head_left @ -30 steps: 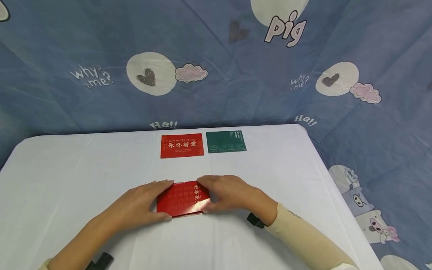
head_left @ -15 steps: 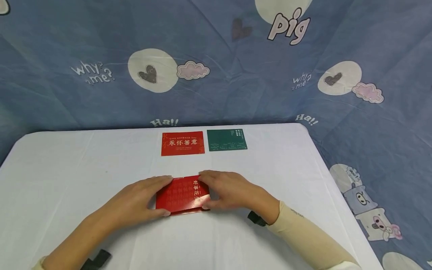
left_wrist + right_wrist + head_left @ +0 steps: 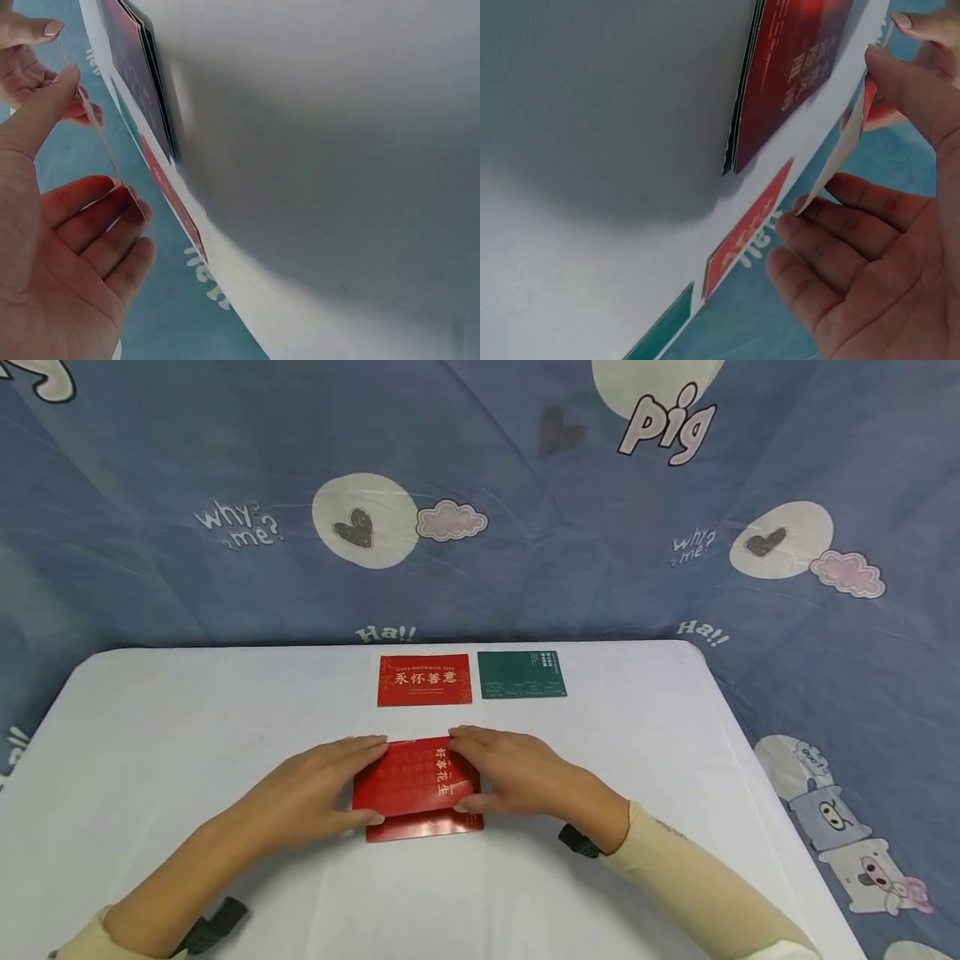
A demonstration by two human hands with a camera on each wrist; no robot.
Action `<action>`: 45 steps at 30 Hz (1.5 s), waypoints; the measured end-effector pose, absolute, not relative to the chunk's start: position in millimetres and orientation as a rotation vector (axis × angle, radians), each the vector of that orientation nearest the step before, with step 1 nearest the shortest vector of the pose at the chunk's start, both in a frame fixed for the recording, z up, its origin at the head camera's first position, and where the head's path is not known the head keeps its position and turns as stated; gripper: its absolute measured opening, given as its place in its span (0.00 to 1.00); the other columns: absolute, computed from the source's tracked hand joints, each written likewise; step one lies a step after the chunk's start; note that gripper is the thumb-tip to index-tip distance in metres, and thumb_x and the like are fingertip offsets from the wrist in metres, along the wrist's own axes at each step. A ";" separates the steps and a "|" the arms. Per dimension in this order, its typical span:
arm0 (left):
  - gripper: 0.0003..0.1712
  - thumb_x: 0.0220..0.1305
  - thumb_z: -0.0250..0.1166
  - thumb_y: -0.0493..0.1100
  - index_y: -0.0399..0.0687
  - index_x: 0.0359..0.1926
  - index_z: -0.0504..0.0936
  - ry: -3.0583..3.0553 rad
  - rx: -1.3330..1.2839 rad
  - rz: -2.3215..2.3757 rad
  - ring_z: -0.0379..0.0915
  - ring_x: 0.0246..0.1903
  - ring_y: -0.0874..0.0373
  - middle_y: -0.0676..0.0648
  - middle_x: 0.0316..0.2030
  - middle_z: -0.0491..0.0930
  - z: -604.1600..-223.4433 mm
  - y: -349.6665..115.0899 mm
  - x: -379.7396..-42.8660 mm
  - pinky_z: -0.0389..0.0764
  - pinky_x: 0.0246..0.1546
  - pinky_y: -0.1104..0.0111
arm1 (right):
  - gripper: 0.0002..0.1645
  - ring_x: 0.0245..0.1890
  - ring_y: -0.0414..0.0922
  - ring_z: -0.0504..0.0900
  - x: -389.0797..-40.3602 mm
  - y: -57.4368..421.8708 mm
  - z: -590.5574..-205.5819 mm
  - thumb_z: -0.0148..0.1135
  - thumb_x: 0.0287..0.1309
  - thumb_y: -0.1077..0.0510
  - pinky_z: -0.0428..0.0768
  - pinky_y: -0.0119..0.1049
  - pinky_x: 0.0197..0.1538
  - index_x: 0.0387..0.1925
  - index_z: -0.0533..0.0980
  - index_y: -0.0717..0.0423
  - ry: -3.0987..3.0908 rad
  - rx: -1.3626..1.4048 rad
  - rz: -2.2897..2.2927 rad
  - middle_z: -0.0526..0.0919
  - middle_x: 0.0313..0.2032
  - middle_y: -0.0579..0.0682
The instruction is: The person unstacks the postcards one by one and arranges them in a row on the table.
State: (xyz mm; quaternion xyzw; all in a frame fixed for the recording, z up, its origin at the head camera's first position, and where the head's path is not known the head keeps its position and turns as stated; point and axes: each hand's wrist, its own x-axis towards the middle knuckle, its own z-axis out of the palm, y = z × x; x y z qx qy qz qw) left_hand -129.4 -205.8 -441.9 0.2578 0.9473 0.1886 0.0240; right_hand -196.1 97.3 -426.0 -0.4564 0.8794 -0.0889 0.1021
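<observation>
Both hands hold a red card with vertical white characters along its right side. My left hand grips the left end, thumb on the near edge and fingers at the far edge. At the right end, my right hand grips it the same way. The wrist views show this card lifted and slightly bowed, its pale underside facing the right wrist camera. Below it lies a small stack of cards with a glossy red one on top, mostly covered by the held card in the head view.
Towards the back edge of the white-covered table, a red card with white characters lies flat beside a dark green card. A blue patterned cloth hangs behind the table and along its right side.
Both hands have raised the held card off the stack and shifted it towards the back, so more of the red card beneath shows. The head view has turned slightly left.
</observation>
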 end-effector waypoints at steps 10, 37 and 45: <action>0.50 0.54 0.82 0.58 0.43 0.73 0.75 2.949 0.773 0.545 0.70 0.68 0.40 0.43 0.71 0.73 -433.4 -218.9 -139.5 0.79 0.61 0.44 | 0.49 0.71 0.48 0.72 -208.8 80.5 -420.4 0.75 0.58 0.38 0.80 0.43 0.63 0.74 0.69 0.55 2.599 -1.338 -0.230 0.73 0.72 0.52; 0.47 0.54 0.82 0.54 0.37 0.70 0.77 2.932 0.721 0.516 0.69 0.69 0.37 0.38 0.71 0.72 -431.4 -262.4 -184.7 0.78 0.60 0.39 | 0.48 0.68 0.45 0.74 -265.7 26.2 -414.5 0.73 0.58 0.36 0.80 0.41 0.63 0.73 0.71 0.53 2.562 -1.365 -0.164 0.74 0.70 0.49; 0.47 0.53 0.83 0.52 0.36 0.70 0.76 2.939 0.681 0.470 0.69 0.68 0.37 0.37 0.71 0.71 -428.9 -271.5 -198.7 0.80 0.57 0.40 | 0.45 0.56 0.41 0.78 -280.3 12.5 -418.2 0.72 0.60 0.35 0.82 0.36 0.54 0.71 0.72 0.52 2.571 -1.370 -0.168 0.77 0.66 0.47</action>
